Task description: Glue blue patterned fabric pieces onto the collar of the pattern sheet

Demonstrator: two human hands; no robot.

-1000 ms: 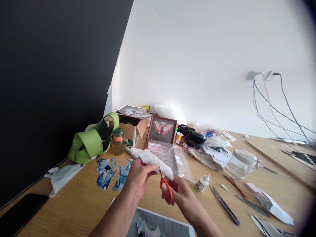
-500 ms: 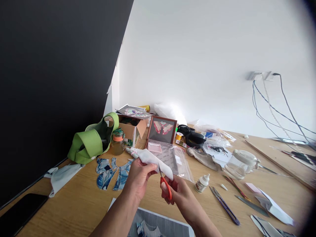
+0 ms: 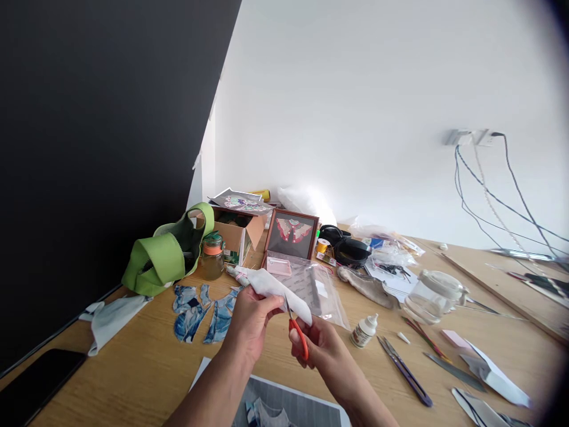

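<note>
My left hand (image 3: 254,314) pinches the lower edge of a folded white fabric piece (image 3: 271,284), held above the table. Red-handled scissors (image 3: 300,339) are in my right hand (image 3: 319,344), their blades pointing up at the fabric near its right end. The fingers of my right hand are close to the fabric's right tip. Blue patterned cut pieces (image 3: 191,314) lie on the table left of my hands. Below my forearms is a grey printed sheet (image 3: 297,400) with blue shapes on it.
A white glue bottle (image 3: 364,331) and a purple-handled cutter (image 3: 405,372) lie right of my hands. Behind stand a framed moth picture (image 3: 292,234), a jar (image 3: 212,256) and a cardboard box (image 3: 233,237). A glass pitcher (image 3: 433,296) is farther right, a phone (image 3: 42,385) at left.
</note>
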